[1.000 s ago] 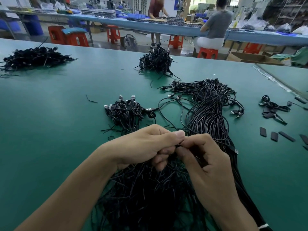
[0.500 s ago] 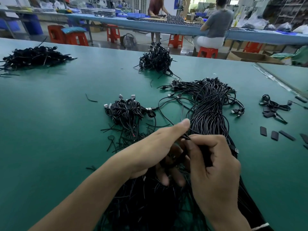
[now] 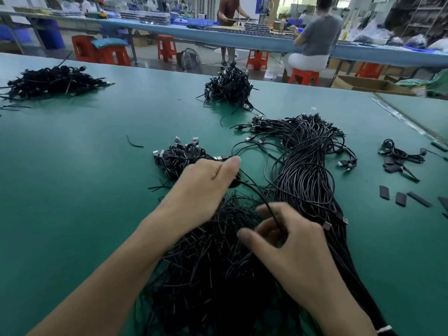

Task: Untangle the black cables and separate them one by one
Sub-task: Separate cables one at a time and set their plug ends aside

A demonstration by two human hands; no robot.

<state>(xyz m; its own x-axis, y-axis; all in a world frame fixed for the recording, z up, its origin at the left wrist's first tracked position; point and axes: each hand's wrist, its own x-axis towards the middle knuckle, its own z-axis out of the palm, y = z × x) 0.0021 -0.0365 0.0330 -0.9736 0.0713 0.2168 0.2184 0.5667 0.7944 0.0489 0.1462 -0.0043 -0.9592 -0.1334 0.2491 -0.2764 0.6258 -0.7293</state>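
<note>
black cables point(image 3: 303, 180), green table point(image 3: 72, 178), orange stools point(image 3: 303, 77)

Green bench point(image 3: 84, 166), on which are laid a long bundle of black cables point(image 3: 305, 170), a small coiled bundle point(image 3: 179, 158), a far-centre heap point(image 3: 229, 87), a far-left heap point(image 3: 53, 81), a small right-hand tangle point(image 3: 397, 157), short black strips point(image 3: 400, 197) and a stray wire scrap point(image 3: 133, 143).

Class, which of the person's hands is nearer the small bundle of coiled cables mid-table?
Left. The left hand is at the near edge of the small bundle; the right hand is farther, over the big tangle.

Small coil point(image 3: 179, 158) left of long bundle point(image 3: 305, 166), loose tangle point(image 3: 213, 275) nearest, all on table point(image 3: 72, 178)
</note>
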